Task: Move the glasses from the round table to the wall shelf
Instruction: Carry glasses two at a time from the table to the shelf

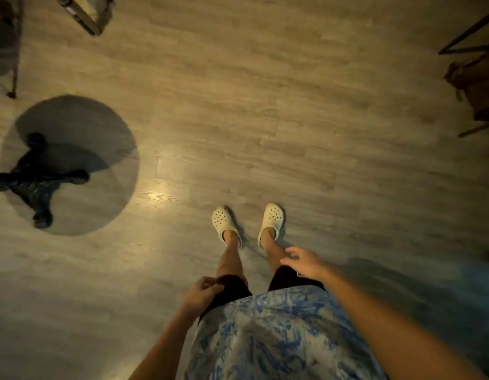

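While both hands hang empty, no glasses are carried.
Left hand [201,293] loosely curled, right hand [303,263] open; the glass round tabletop [101,127] (left of frame) probably must be approached next.

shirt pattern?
The shirt has a blue and white marbled print; it shows in the head view, the only one.

A person stands on a wood-plank floor [292,105] in pale clogs [272,220], wearing dark shorts and a blue-patterned shirt [279,333]. The left hand [201,293] is loosely curled by the left thigh, holding nothing; the right hand [303,261] hangs with fingers spread, also holding nothing. At far left a round glass table [101,138] shows its dark four-footed base [36,176] through the top. Dark furniture legs show at right
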